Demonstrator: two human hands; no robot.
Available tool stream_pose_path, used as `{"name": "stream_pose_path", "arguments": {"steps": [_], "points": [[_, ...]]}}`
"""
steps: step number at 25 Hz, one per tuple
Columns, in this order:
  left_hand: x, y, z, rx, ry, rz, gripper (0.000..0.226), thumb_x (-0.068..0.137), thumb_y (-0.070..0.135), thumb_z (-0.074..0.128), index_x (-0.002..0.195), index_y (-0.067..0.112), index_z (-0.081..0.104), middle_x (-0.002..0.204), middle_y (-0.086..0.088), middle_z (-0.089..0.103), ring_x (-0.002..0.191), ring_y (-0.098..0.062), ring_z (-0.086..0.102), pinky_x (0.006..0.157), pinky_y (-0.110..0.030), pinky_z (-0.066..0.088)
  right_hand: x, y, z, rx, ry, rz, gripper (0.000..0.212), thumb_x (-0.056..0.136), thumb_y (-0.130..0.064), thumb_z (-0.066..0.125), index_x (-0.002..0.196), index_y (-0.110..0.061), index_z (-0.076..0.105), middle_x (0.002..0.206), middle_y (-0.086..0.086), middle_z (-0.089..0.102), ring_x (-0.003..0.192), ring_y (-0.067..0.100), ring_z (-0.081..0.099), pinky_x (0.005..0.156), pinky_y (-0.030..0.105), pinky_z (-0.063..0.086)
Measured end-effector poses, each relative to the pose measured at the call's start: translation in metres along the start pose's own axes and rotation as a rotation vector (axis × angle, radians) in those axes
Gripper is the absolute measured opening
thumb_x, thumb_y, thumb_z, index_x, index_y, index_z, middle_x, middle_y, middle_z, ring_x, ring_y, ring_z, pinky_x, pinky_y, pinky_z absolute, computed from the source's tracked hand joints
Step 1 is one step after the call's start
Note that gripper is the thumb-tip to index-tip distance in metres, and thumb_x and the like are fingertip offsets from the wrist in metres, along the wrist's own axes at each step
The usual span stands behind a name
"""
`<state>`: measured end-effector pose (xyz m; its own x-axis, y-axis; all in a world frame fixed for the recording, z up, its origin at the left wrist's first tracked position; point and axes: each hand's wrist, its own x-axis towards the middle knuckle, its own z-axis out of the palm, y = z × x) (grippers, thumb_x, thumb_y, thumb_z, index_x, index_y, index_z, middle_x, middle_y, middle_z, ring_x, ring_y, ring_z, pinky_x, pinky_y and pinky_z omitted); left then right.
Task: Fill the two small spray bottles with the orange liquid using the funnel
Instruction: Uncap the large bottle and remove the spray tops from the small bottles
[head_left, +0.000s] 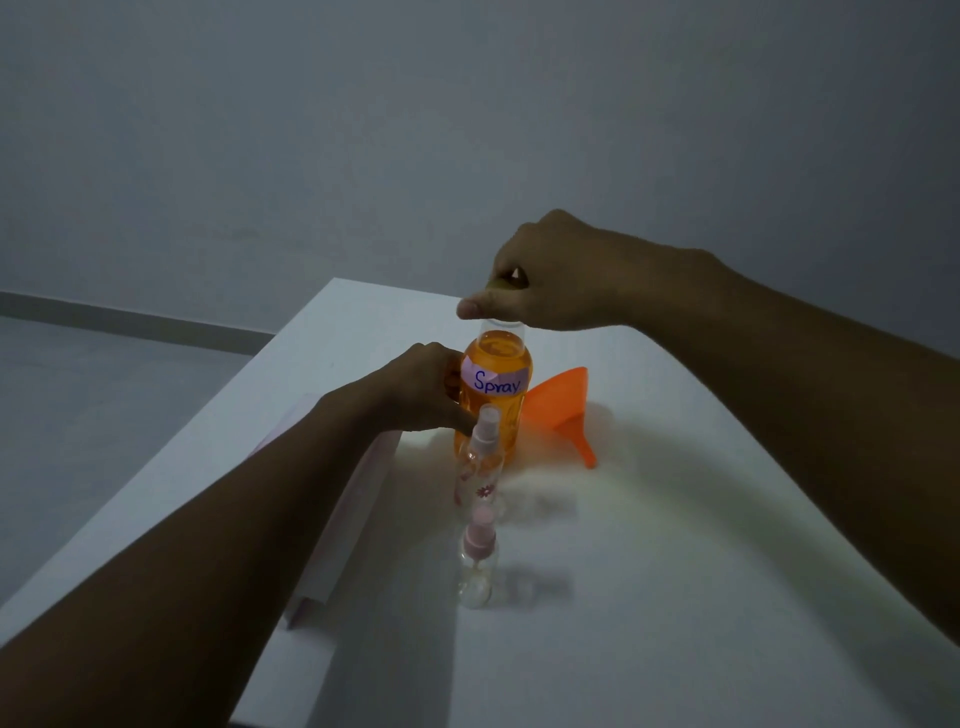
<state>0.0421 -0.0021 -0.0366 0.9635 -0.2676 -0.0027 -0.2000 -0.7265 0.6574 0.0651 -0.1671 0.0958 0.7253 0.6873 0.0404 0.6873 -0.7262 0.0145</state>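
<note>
On top of the big bottle (496, 384), full of orange liquid, our right hand (545, 280) is curled down over the neck, thumb laid across the front and fingers wrapped behind. The light is dim, but the yellowish sliver between thumb and forefinger is probably the cap (497, 285), so we take it that this hand is gripping it. Against the big bottle's left flank, our left hand (421, 387) is wrapped round the body beside the "Spray" label, holding it upright on the desk (675, 571).

Just right of the big bottle, the funnel (563, 402) lies on its side, wide mouth towards the bottle and spout pointing away. In front of the big bottle, nearer to us, the two small spray bottles stand in a line: the taller spray bottle (480, 467), flowered, just before it, and the shorter spray bottle (478, 566) further out. Both wear pink pump tops and look empty. Left of the big bottle, past our forearm, a pale box (343, 509) lies flat.

We judge the step in hand to be opening the supply; nothing has been poured. The next move calls for a twist of the cap while our left hand braces. Then a pump top must come off and the funnel stand in that neck.
</note>
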Motion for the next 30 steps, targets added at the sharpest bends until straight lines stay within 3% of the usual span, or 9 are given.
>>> {"name": "stream_pose_path", "arguments": {"steps": [3, 5, 10, 13, 16, 21, 24, 28, 30], "points": [[-0.001, 0.000, -0.001, 0.016, 0.003, -0.006, 0.040, 0.074, 0.030, 0.081, 0.110, 0.021, 0.066, 0.099, 0.005, 0.070, 0.086, -0.008, 0.066, 0.073, -0.011, 0.047, -0.009, 0.003, -0.008, 0.041, 0.009, -0.110, 0.035, 0.095, -0.040, 0.060, 0.120, -0.016, 0.064, 0.111, -0.002, 0.060, 0.094, 0.015, 0.057, 0.075, 0.023, 0.044], [-0.003, 0.001, 0.000, 0.021, 0.001, -0.012, 0.041, 0.074, 0.029, 0.080, 0.111, 0.021, 0.065, 0.100, 0.006, 0.070, 0.087, -0.008, 0.066, 0.073, -0.012, 0.046, -0.023, 0.009, -0.014, 0.212, 0.139, -0.149, 0.033, 0.091, -0.025, 0.068, 0.123, -0.023, 0.062, 0.116, -0.006, 0.054, 0.099, 0.011, 0.058, 0.079, 0.019, 0.048], [-0.005, 0.005, -0.001, 0.067, -0.003, -0.020, 0.036, 0.076, 0.026, 0.079, 0.108, 0.022, 0.065, 0.094, 0.009, 0.066, 0.084, -0.006, 0.063, 0.078, -0.020, 0.046, -0.082, 0.025, 0.045, 0.590, 0.497, 0.059, 0.038, 0.068, -0.030, 0.089, 0.098, -0.021, 0.067, 0.099, 0.001, 0.066, 0.080, 0.012, 0.071, 0.077, 0.029, 0.061], [-0.008, 0.008, 0.000, 0.098, 0.001, -0.005, 0.033, 0.077, 0.026, 0.078, 0.107, 0.023, 0.064, 0.097, 0.006, 0.066, 0.089, -0.012, 0.063, 0.081, -0.023, 0.047, -0.117, 0.025, 0.110, 0.660, 0.478, 0.271, 0.032, 0.061, -0.032, 0.093, 0.077, -0.019, 0.069, 0.077, -0.006, 0.073, 0.063, 0.009, 0.068, 0.065, 0.031, 0.059], [-0.009, 0.010, 0.002, 0.116, -0.003, 0.000, 0.036, 0.079, 0.028, 0.077, 0.111, 0.022, 0.061, 0.108, 0.002, 0.067, 0.096, -0.016, 0.062, 0.085, -0.026, 0.048, -0.134, 0.018, 0.157, 0.646, 0.387, 0.347, 0.024, 0.064, -0.036, 0.090, 0.068, -0.021, 0.072, 0.078, -0.008, 0.074, 0.060, 0.003, 0.063, 0.057, 0.023, 0.052], [-0.024, 0.007, -0.015, 0.193, -0.032, -0.136, 0.073, 0.071, 0.030, 0.083, 0.134, 0.021, 0.048, 0.135, -0.002, 0.054, 0.119, -0.020, 0.053, 0.098, -0.037, 0.048, -0.135, 0.013, 0.188, 0.606, 0.404, 0.341, 0.020, 0.075, -0.026, 0.083, 0.093, -0.017, 0.078, 0.094, -0.005, 0.075, 0.079, 0.007, 0.064, 0.072, 0.014, 0.049], [-0.049, 0.011, -0.022, 0.264, -0.001, -0.156, 0.057, 0.074, 0.025, 0.081, 0.125, 0.026, 0.055, 0.132, 0.001, 0.050, 0.119, -0.018, 0.048, 0.095, -0.030, 0.044, -0.136, 0.015, 0.194, 0.602, 0.417, 0.341, 0.034, 0.080, -0.025, 0.080, 0.113, -0.017, 0.074, 0.098, -0.003, 0.070, 0.082, 0.009, 0.059, 0.076, 0.023, 0.052], [-0.075, 0.024, -0.013, 0.221, -0.108, -0.092, 0.041, 0.075, 0.026, 0.080, 0.100, 0.043, 0.052, 0.120, 0.011, 0.053, 0.113, -0.009, 0.045, 0.091, -0.025, 0.036, -0.151, 0.015, 0.195, 0.616, 0.451, 0.345, 0.052, 0.080, -0.028, 0.081, 0.128, -0.017, 0.065, 0.101, -0.006, 0.065, 0.075, -0.001, 0.053, 0.069, 0.011, 0.043], [-0.078, 0.030, -0.004, 0.194, -0.109, -0.071, 0.039, 0.075, 0.036, 0.078, 0.102, 0.042, 0.052, 0.113, 0.015, 0.054, 0.109, -0.007, 0.045, 0.090, -0.026, 0.036, -0.167, 0.018, 0.193, 0.604, 0.452, 0.366, 0.048, 0.084, -0.026, 0.077, 0.129, -0.016, 0.065, 0.113, -0.001, 0.069, 0.088, 0.005, 0.060, 0.079, 0.017, 0.050]]}}
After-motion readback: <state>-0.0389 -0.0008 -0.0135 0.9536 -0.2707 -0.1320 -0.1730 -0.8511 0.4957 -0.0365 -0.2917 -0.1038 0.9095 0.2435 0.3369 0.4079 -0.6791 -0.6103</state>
